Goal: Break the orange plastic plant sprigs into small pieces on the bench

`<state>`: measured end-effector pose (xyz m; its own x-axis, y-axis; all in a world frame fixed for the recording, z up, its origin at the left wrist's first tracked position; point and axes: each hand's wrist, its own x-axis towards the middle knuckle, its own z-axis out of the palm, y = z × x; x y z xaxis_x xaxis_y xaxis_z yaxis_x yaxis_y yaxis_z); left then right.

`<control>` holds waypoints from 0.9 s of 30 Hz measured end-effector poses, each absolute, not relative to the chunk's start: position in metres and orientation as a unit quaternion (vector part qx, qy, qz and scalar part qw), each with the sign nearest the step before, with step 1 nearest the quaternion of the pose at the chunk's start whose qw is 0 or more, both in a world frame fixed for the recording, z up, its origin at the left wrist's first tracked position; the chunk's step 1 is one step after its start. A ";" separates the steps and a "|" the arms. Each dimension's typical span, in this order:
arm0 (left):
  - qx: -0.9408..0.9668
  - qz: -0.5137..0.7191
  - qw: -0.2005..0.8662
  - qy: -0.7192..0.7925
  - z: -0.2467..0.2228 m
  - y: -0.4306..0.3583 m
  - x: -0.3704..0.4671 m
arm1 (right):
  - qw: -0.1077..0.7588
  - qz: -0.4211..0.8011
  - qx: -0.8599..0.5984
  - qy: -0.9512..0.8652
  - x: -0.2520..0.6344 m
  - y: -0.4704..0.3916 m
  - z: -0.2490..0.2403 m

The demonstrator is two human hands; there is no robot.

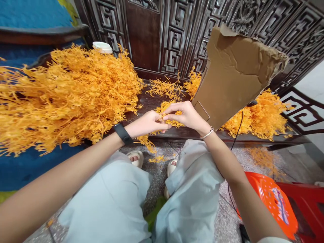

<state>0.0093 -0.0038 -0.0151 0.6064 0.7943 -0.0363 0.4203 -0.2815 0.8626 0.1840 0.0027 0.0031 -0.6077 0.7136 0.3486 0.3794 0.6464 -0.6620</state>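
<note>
My left hand (pixel 150 123), with a black band at the wrist, is closed around an orange plastic-looking sprig (pixel 146 143). Below that hand the sprig's branching strands hang toward the floor. Thumb and fingers of my right hand (pixel 183 114) pinch at the same spot, touching my left fingertips, where a bit of orange shows. The exact piece between the fingertips is mostly hidden. Just behind both hands, loose orange sprigs (pixel 165 88) lie on a dark wooden bench (pixel 144 101).
A big heap of orange sprigs (pixel 76 91) fills the left side, with a white lid (pixel 102 47) behind it. A torn cardboard piece (pixel 230 74) stands at right before another orange bunch (pixel 268 114). A red-orange stool (pixel 273 202) and a dark cable (pixel 238 131) are at lower right.
</note>
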 end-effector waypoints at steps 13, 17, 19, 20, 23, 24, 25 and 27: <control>0.793 0.189 0.477 0.329 -0.011 -0.008 -0.007 | 0.253 0.449 -0.270 -0.813 0.176 0.004 0.001; 0.798 0.185 0.501 0.279 -0.007 -0.013 -0.010 | 0.231 0.514 -0.209 -0.799 0.173 0.000 0.004; 0.800 0.191 0.502 0.266 -0.006 -0.015 -0.010 | 0.229 0.529 -0.195 -0.793 0.171 -0.002 0.005; 0.801 0.196 0.501 0.261 -0.005 -0.016 -0.010 | 0.229 0.539 -0.190 -0.788 0.170 -0.002 0.005; 0.806 0.212 0.494 0.248 -0.004 -0.020 -0.007 | 0.229 0.580 -0.172 -0.763 0.167 0.000 0.001; 0.806 0.221 0.492 0.244 -0.004 -0.021 -0.006 | 0.228 0.596 -0.164 -0.752 0.167 0.001 0.000; 0.807 0.231 0.489 0.239 -0.004 -0.023 -0.004 | 0.228 0.611 -0.156 -0.742 0.166 0.001 -0.001; 0.808 0.259 0.476 0.232 -0.004 -0.028 -0.001 | 0.231 0.633 -0.146 -0.724 0.165 0.001 -0.003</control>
<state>-0.0007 -0.0279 -0.0036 0.7583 0.6210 0.1982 0.1281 -0.4401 0.8888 0.1655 0.0006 -0.0026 -0.8502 0.5049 0.1493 -0.0811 0.1547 -0.9846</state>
